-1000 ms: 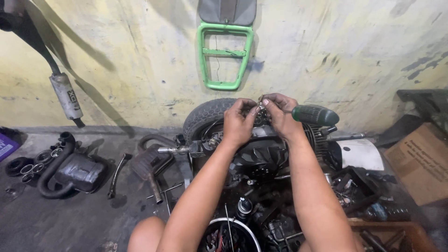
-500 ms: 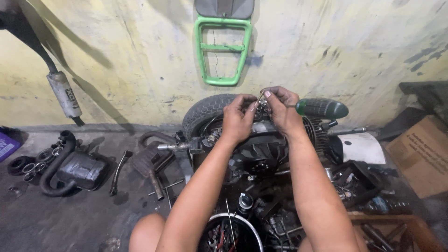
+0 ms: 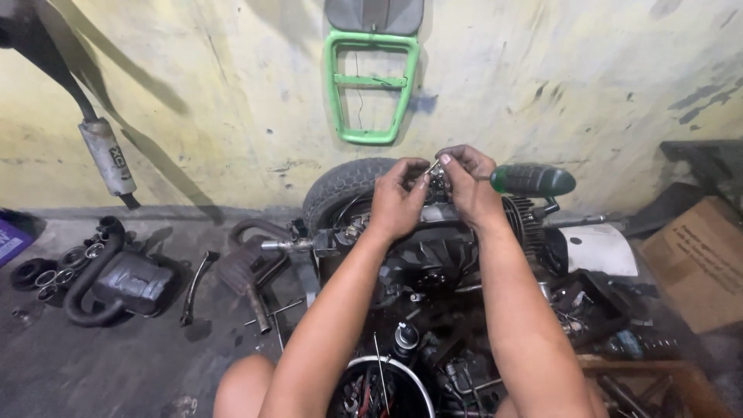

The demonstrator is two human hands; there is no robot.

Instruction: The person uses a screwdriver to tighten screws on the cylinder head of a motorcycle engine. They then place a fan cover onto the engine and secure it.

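Note:
Both my hands are raised together over a black scooter engine (image 3: 433, 263) with a finned fan and a tyre (image 3: 340, 190) behind it. My left hand (image 3: 396, 200) and my right hand (image 3: 464, 184) pinch the same small metal part (image 3: 433, 176) between their fingertips. A screwdriver with a green and black handle (image 3: 532, 179) juts out to the right from my right hand, held across the palm. What the small part is in detail stays hidden by my fingers.
A green metal frame (image 3: 371, 81) hangs on the yellow wall. At left lie a black air hose with box (image 3: 116, 275), bearing rings (image 3: 46, 275) and an exhaust silencer (image 3: 107, 159). A cardboard box (image 3: 696, 259) stands at right. A bowl of tools (image 3: 387, 387) sits near my knees.
My hands have stayed together on the small part, shifting only slightly. The view has drifted a little, nothing was let go.

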